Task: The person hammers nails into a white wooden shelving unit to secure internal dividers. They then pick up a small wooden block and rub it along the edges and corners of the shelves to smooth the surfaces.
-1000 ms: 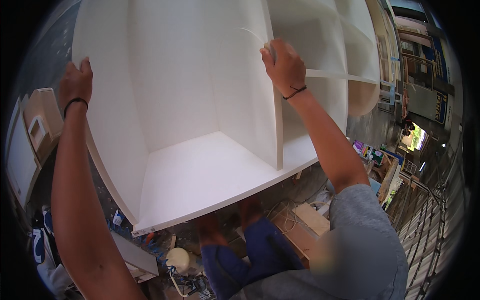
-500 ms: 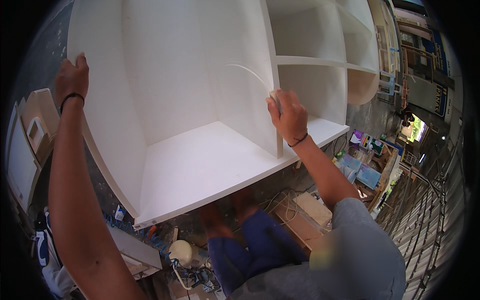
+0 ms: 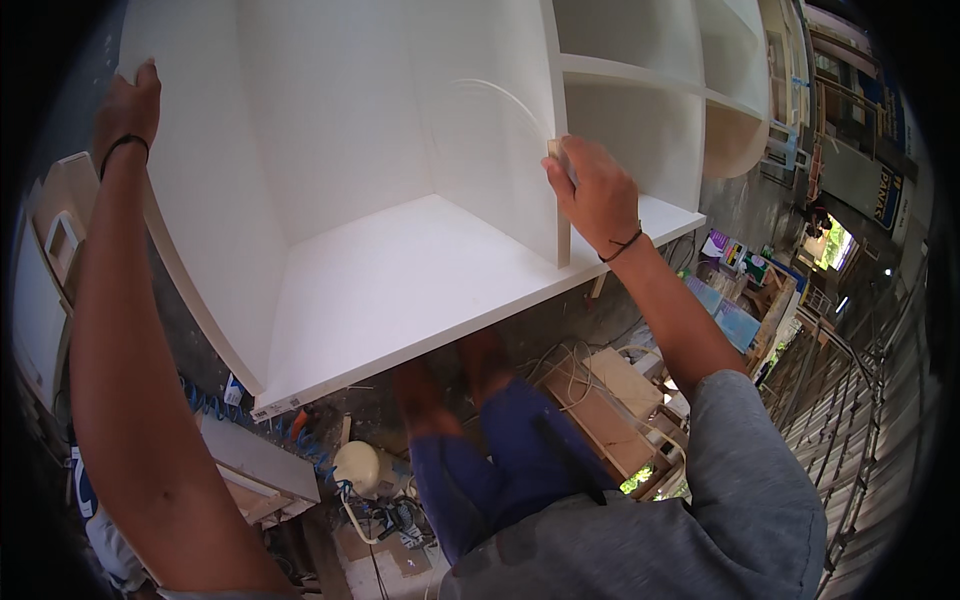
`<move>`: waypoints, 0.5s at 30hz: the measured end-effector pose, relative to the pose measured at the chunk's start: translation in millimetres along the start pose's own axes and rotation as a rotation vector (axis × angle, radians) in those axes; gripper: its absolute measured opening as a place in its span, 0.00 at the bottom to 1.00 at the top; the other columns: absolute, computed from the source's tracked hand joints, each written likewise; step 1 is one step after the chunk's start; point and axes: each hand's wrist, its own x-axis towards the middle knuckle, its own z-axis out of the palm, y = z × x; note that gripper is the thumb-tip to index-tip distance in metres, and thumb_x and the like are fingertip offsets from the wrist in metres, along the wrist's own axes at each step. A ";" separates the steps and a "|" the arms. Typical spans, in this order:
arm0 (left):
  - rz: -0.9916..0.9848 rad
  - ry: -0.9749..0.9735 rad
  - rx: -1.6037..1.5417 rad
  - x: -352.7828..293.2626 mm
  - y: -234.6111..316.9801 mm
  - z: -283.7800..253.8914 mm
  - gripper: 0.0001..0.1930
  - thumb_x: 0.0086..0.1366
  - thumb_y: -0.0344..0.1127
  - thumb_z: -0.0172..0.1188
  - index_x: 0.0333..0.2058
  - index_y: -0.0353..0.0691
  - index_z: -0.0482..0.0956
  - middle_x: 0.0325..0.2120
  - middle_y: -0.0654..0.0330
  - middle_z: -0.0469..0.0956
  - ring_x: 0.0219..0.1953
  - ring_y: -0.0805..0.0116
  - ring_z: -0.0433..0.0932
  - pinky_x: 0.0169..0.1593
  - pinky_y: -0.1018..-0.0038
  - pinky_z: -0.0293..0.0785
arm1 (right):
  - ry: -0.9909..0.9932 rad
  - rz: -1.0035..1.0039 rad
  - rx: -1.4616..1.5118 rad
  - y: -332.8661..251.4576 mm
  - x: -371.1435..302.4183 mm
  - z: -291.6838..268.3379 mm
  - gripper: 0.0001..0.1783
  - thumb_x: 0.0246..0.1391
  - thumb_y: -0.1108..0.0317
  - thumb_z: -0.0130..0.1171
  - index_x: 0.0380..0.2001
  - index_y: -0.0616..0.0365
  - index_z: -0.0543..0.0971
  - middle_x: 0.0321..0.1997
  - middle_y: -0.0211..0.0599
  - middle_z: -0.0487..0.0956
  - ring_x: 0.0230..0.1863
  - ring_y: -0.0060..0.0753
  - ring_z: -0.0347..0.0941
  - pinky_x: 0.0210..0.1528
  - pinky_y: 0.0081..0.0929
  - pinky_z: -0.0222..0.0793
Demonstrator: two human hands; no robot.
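Note:
A large white cabinet (image 3: 350, 290) stands in front of me, with a tall bay at left and smaller compartments at right. My left hand (image 3: 130, 105) is closed round the front edge of its left side panel (image 3: 190, 190), up at the far left. At the upright divider (image 3: 563, 215), my right hand (image 3: 597, 190) grips a small beige block (image 3: 554, 150) between thumb and fingers. That block rests on or close against the divider's front edge; its far side is hidden by my fingers.
Below the cabinet's front edge lie a round cream tank (image 3: 362, 468), blue coiled hose (image 3: 207, 400) and boards with cables (image 3: 585, 420). Curved wooden pieces (image 3: 65, 235) stand at left. Boxes and packets (image 3: 730, 310) sit on a bench at right.
The cabinet and both hands appear higher in the picture as the view has shifted. Both hands keep their grips; the block stays near the same stretch of the divider.

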 end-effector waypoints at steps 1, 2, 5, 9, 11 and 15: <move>0.002 0.000 0.004 0.2 -0.1 0.3 0.35 0.63 0.62 0.42 0.53 0.36 0.74 0.53 0.43 0.74 0.57 0.46 0.71 0.59 0.58 0.66 | 0.010 0.006 0.004 -0.5 -2.2 -0.2 0.11 0.53 0.61 0.62 0.38 0.50 0.74 0.26 0.36 0.72 0.27 0.43 0.74 0.25 0.39 0.70; 0.005 0.009 0.008 1.7 -1.5 1.2 0.35 0.63 0.62 0.42 0.53 0.36 0.74 0.53 0.43 0.74 0.58 0.46 0.71 0.60 0.58 0.66 | 0.008 0.004 0.007 -1.2 -2.6 -1.2 0.11 0.53 0.61 0.62 0.38 0.50 0.74 0.26 0.36 0.72 0.27 0.44 0.74 0.25 0.39 0.70; 0.010 0.022 0.007 2.4 -3.3 2.8 0.35 0.63 0.62 0.42 0.53 0.36 0.74 0.54 0.43 0.73 0.58 0.46 0.70 0.60 0.59 0.65 | -0.009 0.006 0.017 -2.8 -10.1 -3.1 0.11 0.53 0.61 0.62 0.38 0.50 0.74 0.26 0.37 0.72 0.27 0.44 0.73 0.24 0.40 0.70; 0.011 0.019 0.008 3.8 -2.1 4.8 0.36 0.62 0.62 0.42 0.54 0.36 0.74 0.54 0.44 0.73 0.59 0.46 0.70 0.61 0.59 0.64 | -0.067 0.035 0.028 -3.1 -34.8 -1.6 0.11 0.53 0.60 0.61 0.37 0.50 0.74 0.26 0.37 0.71 0.27 0.45 0.73 0.24 0.41 0.70; 0.014 0.023 0.014 5.5 -3.2 5.9 0.36 0.62 0.63 0.42 0.54 0.36 0.73 0.54 0.44 0.73 0.59 0.46 0.69 0.61 0.59 0.64 | -0.090 0.048 0.029 -6.1 -44.6 -4.9 0.11 0.53 0.60 0.61 0.37 0.50 0.74 0.26 0.37 0.71 0.27 0.45 0.73 0.24 0.41 0.69; 0.017 0.041 0.009 6.4 -6.6 5.6 0.36 0.62 0.62 0.42 0.55 0.36 0.73 0.55 0.44 0.72 0.59 0.46 0.69 0.61 0.59 0.64 | -0.177 0.086 0.031 -16.3 -63.6 -12.8 0.10 0.53 0.60 0.61 0.35 0.50 0.73 0.26 0.37 0.72 0.26 0.46 0.73 0.24 0.41 0.69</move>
